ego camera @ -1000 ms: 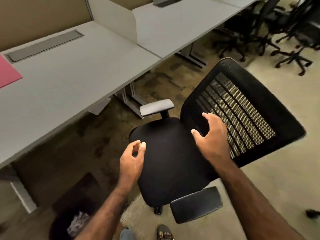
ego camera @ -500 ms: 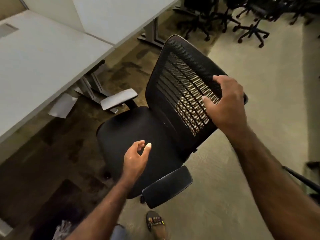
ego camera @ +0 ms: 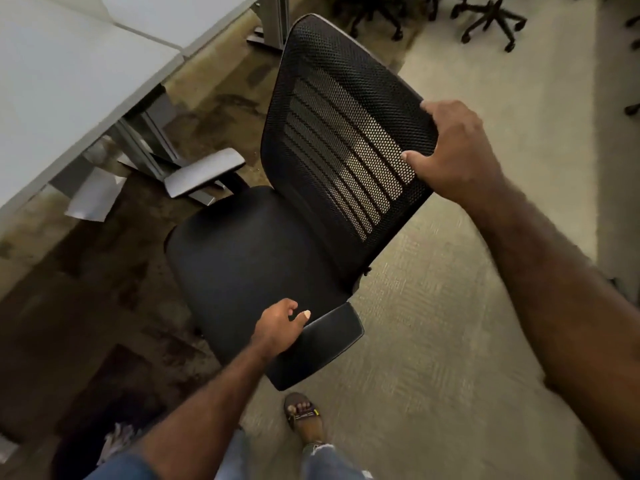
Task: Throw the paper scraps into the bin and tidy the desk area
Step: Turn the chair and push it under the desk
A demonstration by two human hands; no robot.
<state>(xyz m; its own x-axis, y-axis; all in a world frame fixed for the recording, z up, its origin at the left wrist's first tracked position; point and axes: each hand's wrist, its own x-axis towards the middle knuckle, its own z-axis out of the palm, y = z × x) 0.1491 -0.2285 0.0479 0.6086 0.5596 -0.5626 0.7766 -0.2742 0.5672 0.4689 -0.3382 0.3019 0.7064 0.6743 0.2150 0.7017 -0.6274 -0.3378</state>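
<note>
Right hand: the right hand (ego camera: 453, 150) is gripping the top edge of the black mesh-backed office chair (ego camera: 311, 188).
Left hand: the left hand (ego camera: 280, 329) is hanging loosely curled, holding nothing, beside the chair's near black armrest (ego camera: 317, 346).
Chair: it is standing right of the grey-white desk (ego camera: 65, 95).
Scraps: crumpled white paper scraps (ego camera: 116, 441) are lying at the near left.

I can read no words, labels, brands or numbers anywhere here.
</note>
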